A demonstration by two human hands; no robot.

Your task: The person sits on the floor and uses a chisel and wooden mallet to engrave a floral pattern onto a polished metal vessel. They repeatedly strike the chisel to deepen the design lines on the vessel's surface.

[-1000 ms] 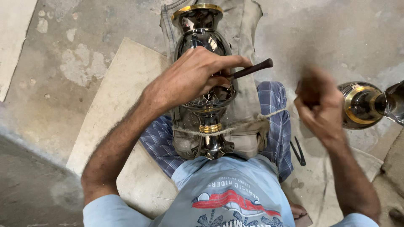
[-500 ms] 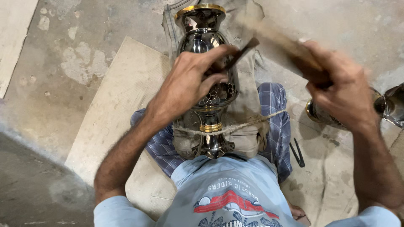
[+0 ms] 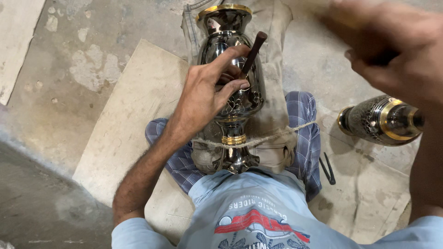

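Chisel [image 3: 254, 51] in left grip [image 3: 210, 94] (on vase [image 3: 230, 27])

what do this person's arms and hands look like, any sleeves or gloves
Both hands are bare: no gloves, rings or watch visible. The left hand is sharp, with a hairy forearm and a short light blue sleeve ending above the elbow. The right hand is blurred, so detail is lost; its forearm is bare too, with the same light blue sleeve at the frame's bottom edge.
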